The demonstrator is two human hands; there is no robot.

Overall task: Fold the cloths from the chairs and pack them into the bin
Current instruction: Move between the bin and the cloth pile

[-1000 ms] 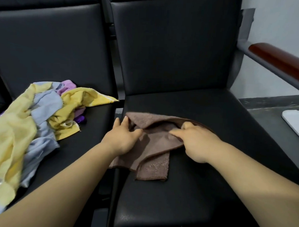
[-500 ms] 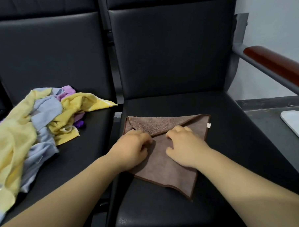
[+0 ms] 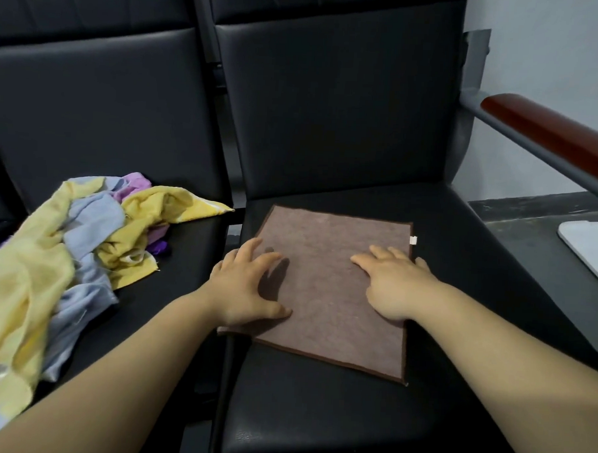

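A brown cloth [image 3: 327, 261] lies spread flat on the seat of the right black chair [image 3: 444, 246], a small white tag at its right edge. My left hand [image 3: 247, 285] rests on the cloth's left edge with fingers spread. Flat on the cloth's right half lies my right hand [image 3: 394, 282], fingers apart, holding nothing. A heap of yellow, pale blue and purple cloths [image 3: 67, 250] lies crumpled on the seat of the left chair [image 3: 186, 255]. No bin is in view.
A chair armrest [image 3: 548, 134] with a reddish-brown top runs along the right. A white flat object [image 3: 591, 246] sits at the right edge on a dark grey surface. A gap separates the two chair seats.
The brown cloth was bunched up one second ago; both hands have opened it and smoothed it flat. The hands have moved apart onto its left and right halves.
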